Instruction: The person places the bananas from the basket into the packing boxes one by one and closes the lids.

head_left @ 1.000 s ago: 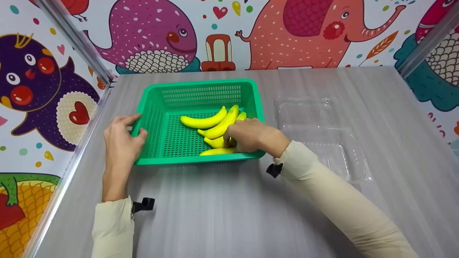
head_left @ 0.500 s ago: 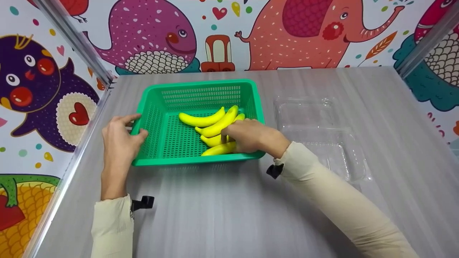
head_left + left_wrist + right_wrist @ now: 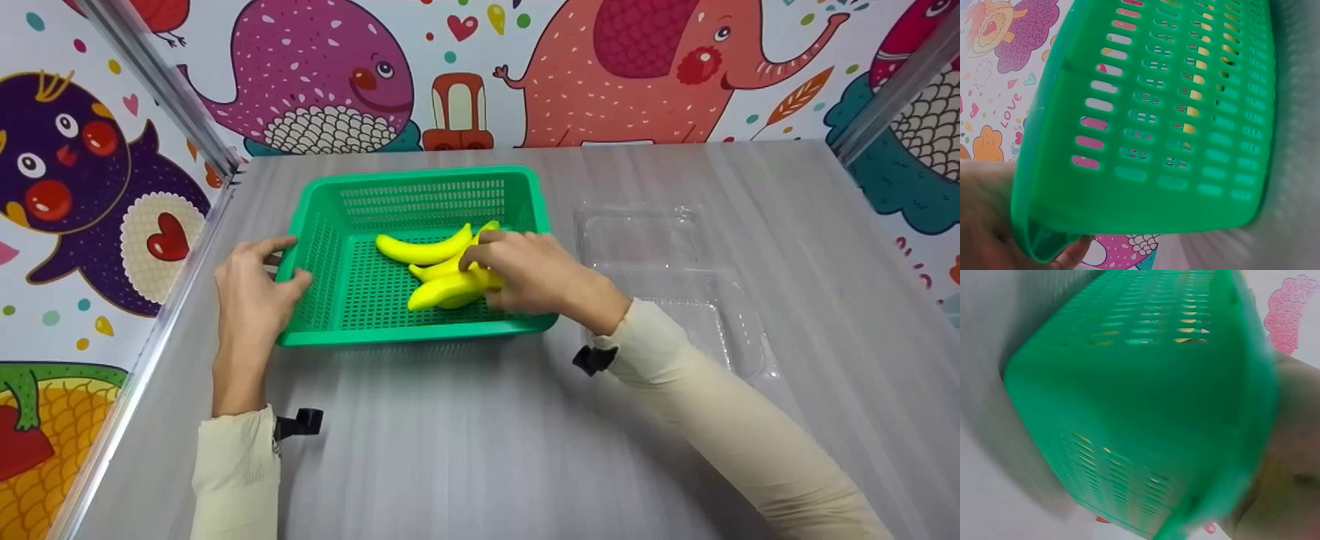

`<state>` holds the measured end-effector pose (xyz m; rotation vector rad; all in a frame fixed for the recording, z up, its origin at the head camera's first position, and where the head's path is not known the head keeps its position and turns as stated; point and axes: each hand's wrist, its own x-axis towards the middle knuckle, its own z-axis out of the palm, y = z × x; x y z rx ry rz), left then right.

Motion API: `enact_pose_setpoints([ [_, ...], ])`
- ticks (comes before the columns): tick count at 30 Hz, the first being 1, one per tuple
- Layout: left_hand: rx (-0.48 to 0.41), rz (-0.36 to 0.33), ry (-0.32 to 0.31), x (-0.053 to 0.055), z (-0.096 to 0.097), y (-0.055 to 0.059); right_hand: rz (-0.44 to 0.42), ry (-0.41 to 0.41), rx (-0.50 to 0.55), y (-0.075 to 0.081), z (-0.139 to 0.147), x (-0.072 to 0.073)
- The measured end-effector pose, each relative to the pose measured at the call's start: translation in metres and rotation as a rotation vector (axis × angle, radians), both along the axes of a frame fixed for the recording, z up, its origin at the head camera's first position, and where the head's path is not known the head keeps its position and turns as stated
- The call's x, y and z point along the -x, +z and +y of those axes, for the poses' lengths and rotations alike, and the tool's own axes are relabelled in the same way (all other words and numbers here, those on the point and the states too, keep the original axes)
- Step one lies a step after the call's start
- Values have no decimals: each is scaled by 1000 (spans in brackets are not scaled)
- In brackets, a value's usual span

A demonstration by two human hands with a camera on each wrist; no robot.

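A green plastic basket (image 3: 397, 335) with slotted walls stands on the table. My left hand (image 3: 251, 304) grips its left rim, thumb on the near part and fingers farther back; the left wrist view shows the basket's wall (image 3: 1112, 208) up close. Over the basket's right half, my right hand (image 3: 536, 270) holds a yellow banana (image 3: 439, 289) by its right end, raised above the others. Several bananas lie underneath and behind it, one farthest back (image 3: 424, 250) in plain sight, the rest partly covered by the hand. In the right wrist view the basket's corner hides most of that hand.
Two clear plastic containers (image 3: 637, 229) lie on the grey table (image 3: 420, 450) to the basket's right, partly behind the right forearm. Walls with cartoon animals (image 3: 622, 67) enclose the back and sides. A black camera mount sits on each wrist.
My right hand has lifted the nearest banana from along the basket's front wall, up and back over the others. The left hand keeps its grip on the rim.
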<state>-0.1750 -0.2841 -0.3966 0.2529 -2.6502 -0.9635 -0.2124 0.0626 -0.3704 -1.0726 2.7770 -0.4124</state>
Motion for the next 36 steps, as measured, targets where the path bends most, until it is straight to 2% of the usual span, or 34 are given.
enact_pose_setpoints([
  [9, -3, -25, -10, 2, -1, -3, 85, -74, 110, 27, 39, -8],
  [16, 1, -28, -15, 5, -1, -5, 161, -135, 162, 32, 95, -16],
  [19, 5, -16, -19, 5, -2, -6, 170, -167, 179, 31, 119, -20],
  [26, 27, 62, -28, 5, -4, -13, 151, -231, 189, 19, 163, -35],
  [31, 21, 105, -23, 4, -4, -17, 120, -265, 210, 7, 193, -49],
  [36, 15, 125, -7, 2, -5, -15, 66, -295, 234, -7, 223, -60],
])
